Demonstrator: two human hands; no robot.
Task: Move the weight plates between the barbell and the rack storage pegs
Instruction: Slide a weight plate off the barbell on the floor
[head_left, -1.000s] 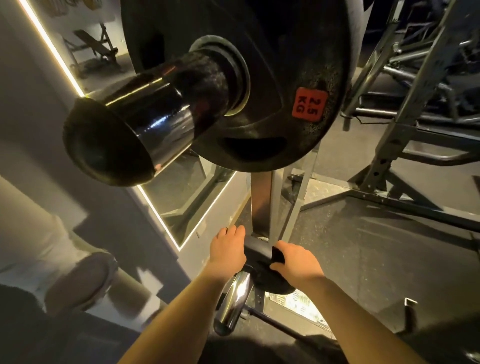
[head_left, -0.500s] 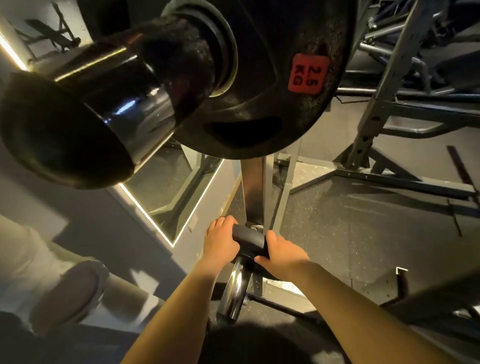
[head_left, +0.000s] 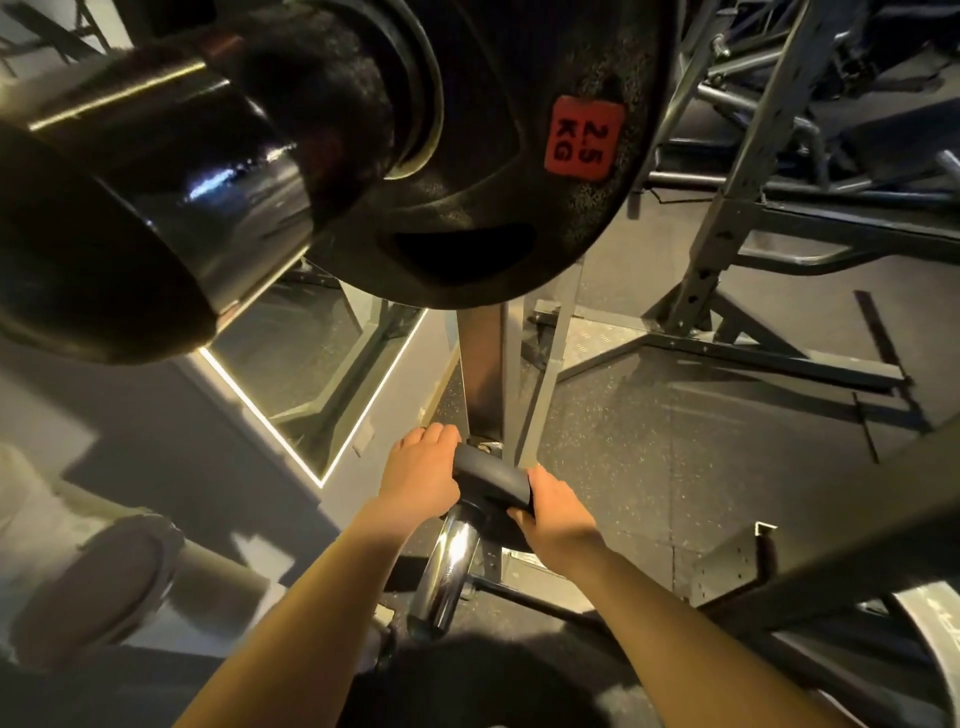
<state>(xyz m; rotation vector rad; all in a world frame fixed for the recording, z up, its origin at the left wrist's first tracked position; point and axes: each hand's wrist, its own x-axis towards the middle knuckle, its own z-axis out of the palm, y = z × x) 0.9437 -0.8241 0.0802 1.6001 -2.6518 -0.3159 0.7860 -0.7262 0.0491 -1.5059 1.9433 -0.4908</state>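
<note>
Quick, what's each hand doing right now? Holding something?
Left hand: grips the left edge of the small black plate on the chrome peg.
Right hand: grips the same plate's right edge.

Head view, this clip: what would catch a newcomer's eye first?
The big black weight plate with its red 2.5 KG label fills the top of the frame, on a glossy barbell sleeve jutting toward the camera at upper left. Low in the centre, the left hand and right hand hold a small black plate on a chrome storage peg at the rack upright's foot.
</note>
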